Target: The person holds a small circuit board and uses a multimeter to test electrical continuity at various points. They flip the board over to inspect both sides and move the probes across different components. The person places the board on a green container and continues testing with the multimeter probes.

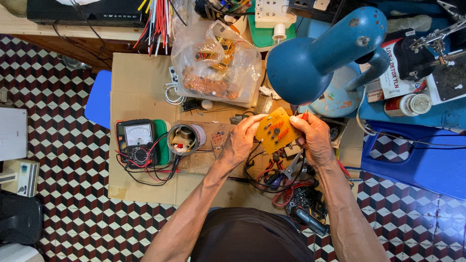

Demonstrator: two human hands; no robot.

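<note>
1. Small yellow rectangular circuit board (275, 130): held up between both my hands, above the cardboard-covered bench (141, 92) and just under the blue metal desk lamp shade (310, 58).
2. Left hand (240, 140): fingers pinching the board's left edge, thumb underneath as far as I can tell.
3. Right hand (313, 138): fingers closed on the right edge; a thin red-tipped tool (304, 116) shows at the fingertips, its grip partly hidden.
4. Judgement: hold by the edges only, keep the face tilted into the lamplight, brace my wrists so the board stays steady.
5. Below my hands: metal pliers (291, 167) among tangled red and black wires.
6. Further left: an open round tin of small parts (186, 138), then an analogue multimeter with a green case (138, 141).
7. Farthest: a clear plastic bag of brown boards (213, 68).
</note>
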